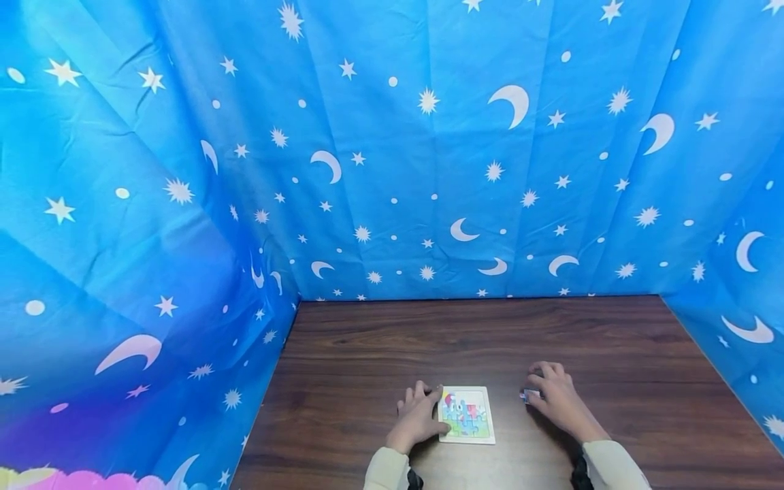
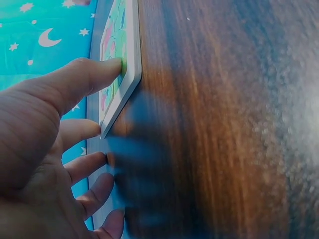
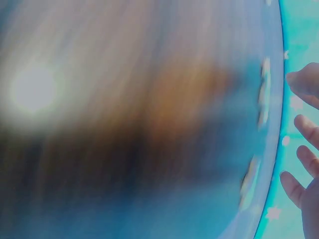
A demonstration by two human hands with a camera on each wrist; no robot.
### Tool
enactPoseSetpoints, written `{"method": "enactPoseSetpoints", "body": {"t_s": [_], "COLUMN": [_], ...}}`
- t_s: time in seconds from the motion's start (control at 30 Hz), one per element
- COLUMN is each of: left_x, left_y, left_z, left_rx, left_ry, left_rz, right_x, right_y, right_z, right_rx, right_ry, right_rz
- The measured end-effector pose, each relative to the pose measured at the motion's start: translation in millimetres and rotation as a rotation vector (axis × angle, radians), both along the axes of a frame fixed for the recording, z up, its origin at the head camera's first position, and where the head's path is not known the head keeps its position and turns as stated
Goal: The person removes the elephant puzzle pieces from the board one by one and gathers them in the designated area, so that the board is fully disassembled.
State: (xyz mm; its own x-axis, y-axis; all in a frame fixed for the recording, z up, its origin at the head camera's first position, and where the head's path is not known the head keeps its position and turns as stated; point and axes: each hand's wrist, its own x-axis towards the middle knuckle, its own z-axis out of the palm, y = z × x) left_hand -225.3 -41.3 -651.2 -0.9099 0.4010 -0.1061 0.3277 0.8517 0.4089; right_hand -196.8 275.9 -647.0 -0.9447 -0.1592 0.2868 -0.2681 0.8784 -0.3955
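Observation:
A small square jigsaw puzzle [image 1: 463, 415] in a pale frame lies on the table, showing a cartoon picture in blue, red and green; its upper right part is plain and pale. At its left side is my left hand [image 1: 418, 416]. The thumb presses on the puzzle's near corner and the index fingertip touches the frame's edge, while the other fingers spread out beside it. To the right, my right hand [image 1: 560, 401] hovers with parted fingers over loose puzzle pieces [image 1: 530, 396]. In the right wrist view two pieces [image 3: 264, 94] lie flat, apart from the fingertips.
The dark wood-grain table [image 1: 367, 340] carries the puzzle and the loose pieces. A blue cloth [image 1: 392, 136] with white moons and stars hangs behind the table and along both sides. Light glares off the tabletop near the right wrist.

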Motion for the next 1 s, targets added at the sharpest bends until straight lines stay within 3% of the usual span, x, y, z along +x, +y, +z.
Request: {"method": "enactPoseSetpoints", "body": {"t_s": [0.2,0.3,0.57,0.73,1.0], "left_x": [0.6,0.2,-2.1,-3.3,-1.1], "left_y": [-0.6,-0.7,-0.6,0.4,0.2], "left_z": [-1.3,-0.7,-1.7,1.4,1.5], "left_rx": [0.02,0.018,0.056,0.048,0.044], "left_ry": [0.006,-0.01,0.029,-0.005,-0.034], "left_rz": [0.009,0.015,0.012,0.024,0.042], "right_x": [-10.8,-14.2,-23.0,-24.6,-24.4], "right_y": [-38,-58,-99,-114,-128], "right_z": [-0.2,1.8,8.6,4.1,-4.4], "right_rx": [-0.031,-0.046,-0.037,-0.013,0.013], "right_ry": [0.06,0.04,0.005,0.012,-0.025], "right_rz": [0.075,0.102,0.192,0.269,0.258]}}
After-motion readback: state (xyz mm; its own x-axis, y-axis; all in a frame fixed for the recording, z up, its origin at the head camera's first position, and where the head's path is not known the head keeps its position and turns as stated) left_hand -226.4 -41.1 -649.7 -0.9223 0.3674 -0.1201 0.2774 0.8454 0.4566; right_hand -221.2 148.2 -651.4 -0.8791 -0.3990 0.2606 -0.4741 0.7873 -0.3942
